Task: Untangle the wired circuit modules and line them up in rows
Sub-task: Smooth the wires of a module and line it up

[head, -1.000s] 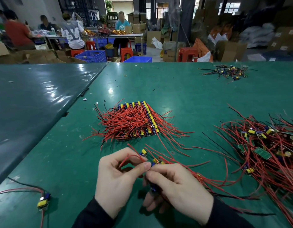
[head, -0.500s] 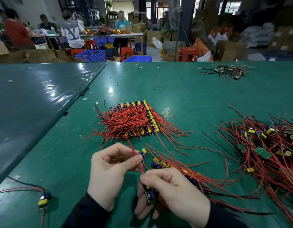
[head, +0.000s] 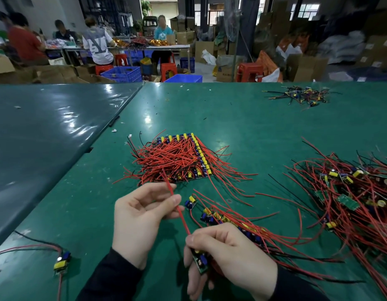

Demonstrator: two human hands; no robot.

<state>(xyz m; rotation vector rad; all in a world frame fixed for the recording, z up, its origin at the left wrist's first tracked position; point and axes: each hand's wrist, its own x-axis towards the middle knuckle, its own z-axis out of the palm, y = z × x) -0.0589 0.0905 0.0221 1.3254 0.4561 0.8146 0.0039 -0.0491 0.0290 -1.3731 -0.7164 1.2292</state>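
Gripping module (head: 200, 260) right hand (head: 229, 255) | left hand (head: 140, 213) pinching wire (head: 177, 205)

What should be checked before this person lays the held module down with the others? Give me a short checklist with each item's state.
1. Module gripped in the right hand: ok, fingers are curled round it.
2. Its red wire pulled straight: ok, it runs taut up to the left hand, which pinches it.
3. Wire free of the arranged block: cannot tell, its far end overlaps the block's wires.
4. Started row to join on the green table: ok, it lies just beyond the right hand.
5. Room at the row's near end: cannot tell, the right hand hides it.
6. Tangled pile apart from the row: not ok, their wires overlap.
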